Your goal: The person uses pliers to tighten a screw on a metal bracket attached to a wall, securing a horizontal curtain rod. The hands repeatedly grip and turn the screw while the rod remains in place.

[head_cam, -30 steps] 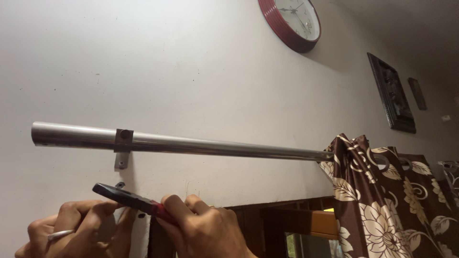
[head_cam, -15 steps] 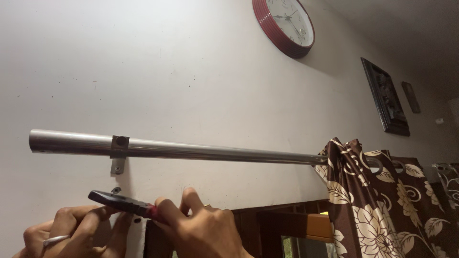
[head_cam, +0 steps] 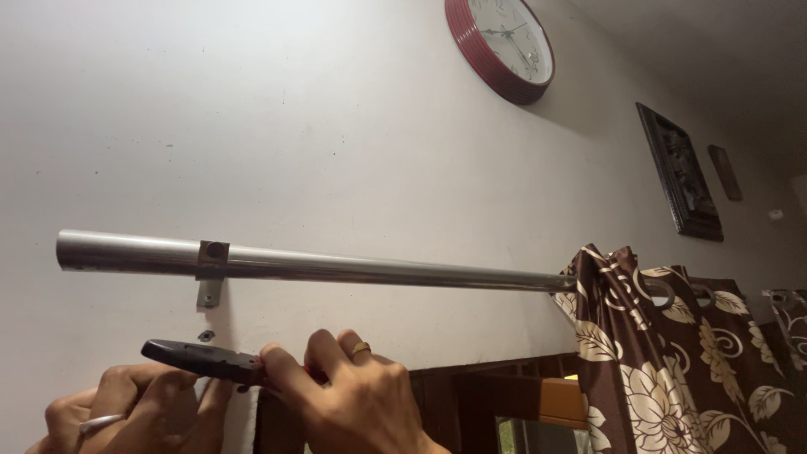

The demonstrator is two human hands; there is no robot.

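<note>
A silver curtain rod (head_cam: pixel 353 269) runs across the white wall, held near its left end by a metal bracket (head_cam: pixel 211 271). Just below the bracket there is a small dark hole (head_cam: pixel 206 335) in the wall. My right hand (head_cam: pixel 353 399) grips a dark hand tool with a red handle (head_cam: pixel 202 360), its flat dark end pointing left under the bracket. My left hand (head_cam: pixel 126 412) is curled beneath the tool's tip, fingers touching it, with a ring on one finger. Whether the left hand holds anything small is hidden.
A brown floral eyelet curtain (head_cam: pixel 664 353) hangs bunched on the rod at the right. A round red-rimmed clock (head_cam: pixel 502 46) and dark framed pictures (head_cam: pixel 679 172) hang on the wall above. A dark wooden frame (head_cam: pixel 471 403) sits below the rod.
The view has shifted slightly, so rod and bracket sit a little left. My right hand's fingers have lifted and regripped the tool; both hands stay under the bracket.
</note>
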